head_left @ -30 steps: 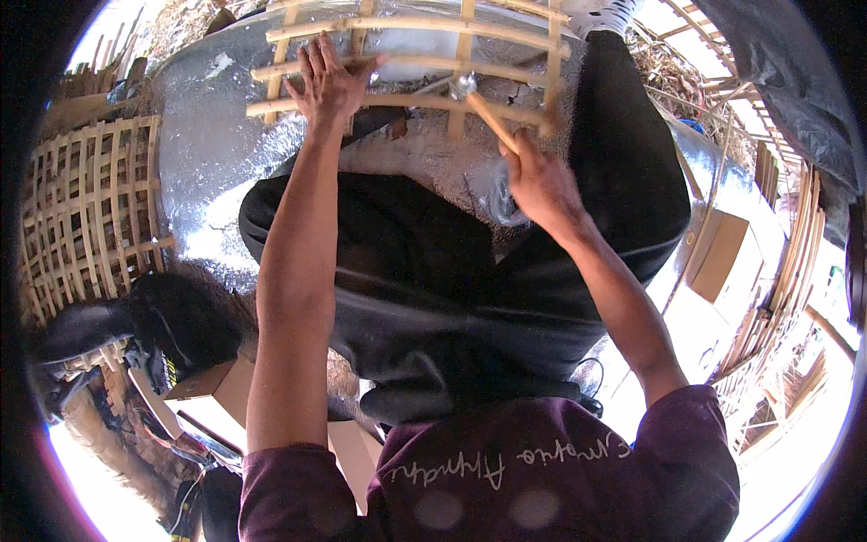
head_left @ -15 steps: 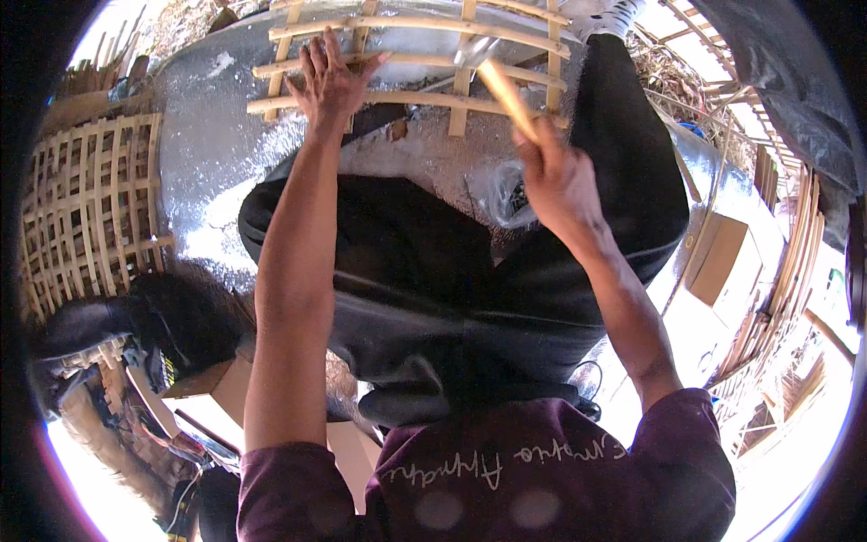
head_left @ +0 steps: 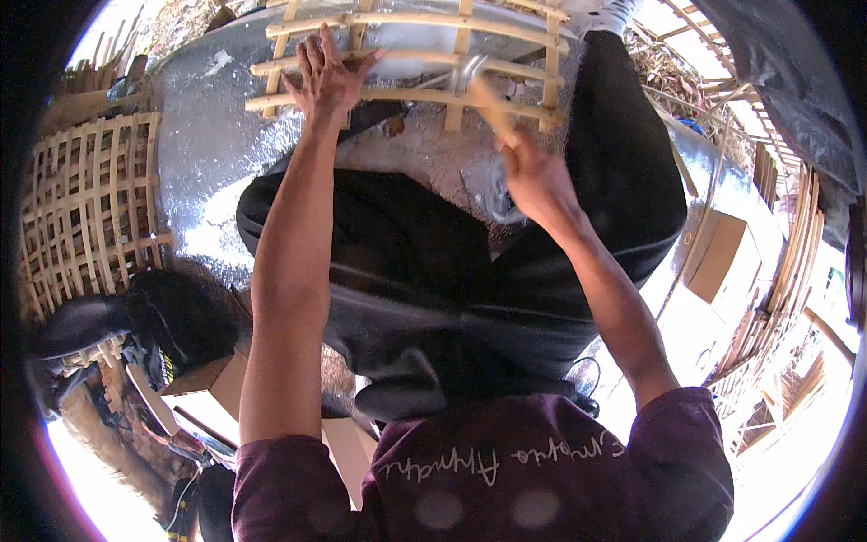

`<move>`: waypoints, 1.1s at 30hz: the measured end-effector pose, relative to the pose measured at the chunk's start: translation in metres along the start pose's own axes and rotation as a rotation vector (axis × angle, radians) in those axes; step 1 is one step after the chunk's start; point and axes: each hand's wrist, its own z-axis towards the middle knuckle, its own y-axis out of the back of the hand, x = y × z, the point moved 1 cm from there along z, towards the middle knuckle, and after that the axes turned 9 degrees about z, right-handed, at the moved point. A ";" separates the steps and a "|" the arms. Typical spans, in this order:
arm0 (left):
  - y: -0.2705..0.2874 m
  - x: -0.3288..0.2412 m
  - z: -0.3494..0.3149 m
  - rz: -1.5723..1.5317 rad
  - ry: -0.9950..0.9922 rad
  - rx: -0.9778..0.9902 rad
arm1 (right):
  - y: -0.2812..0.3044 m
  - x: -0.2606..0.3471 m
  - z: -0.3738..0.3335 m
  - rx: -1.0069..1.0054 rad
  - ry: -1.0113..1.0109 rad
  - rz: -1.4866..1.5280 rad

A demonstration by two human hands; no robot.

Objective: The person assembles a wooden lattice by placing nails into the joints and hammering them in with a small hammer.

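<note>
A frame of crossed bamboo slats (head_left: 411, 95) lies in front of me at the top of the view. My left hand (head_left: 325, 81) rests on its left part, fingers spread across the slats. My right hand (head_left: 535, 176) is closed round the wooden handle of a hammer (head_left: 495, 110). The hammer's metal head, a little blurred, is over the frame near an upright slat right of the middle. Whether it touches the wood I cannot tell. A crumpled piece of clear plastic (head_left: 499, 194) lies near my right wrist, between my legs.
A woven bamboo lattice panel (head_left: 90, 203) stands at the left. Below it lie a dark bag-like bundle (head_left: 181, 316) and a cardboard box (head_left: 212, 388). Another cardboard box (head_left: 720, 257) and bundled bamboo strips (head_left: 781, 289) are at the right. My socked foot (head_left: 610, 16) is beside the frame's right end.
My right hand has moved left and slightly down with the hammer, its head now lower over the frame. My left hand stays almost where it was.
</note>
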 end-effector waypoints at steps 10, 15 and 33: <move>-0.008 0.012 -0.001 0.068 -0.024 -0.058 | 0.038 0.038 0.012 -0.239 0.190 0.204; -0.009 0.013 0.004 0.050 -0.056 -0.081 | 0.006 -0.002 0.004 0.016 0.087 -0.148; -0.001 0.012 0.002 0.042 -0.006 -0.016 | 0.042 0.062 0.009 -0.117 0.166 0.130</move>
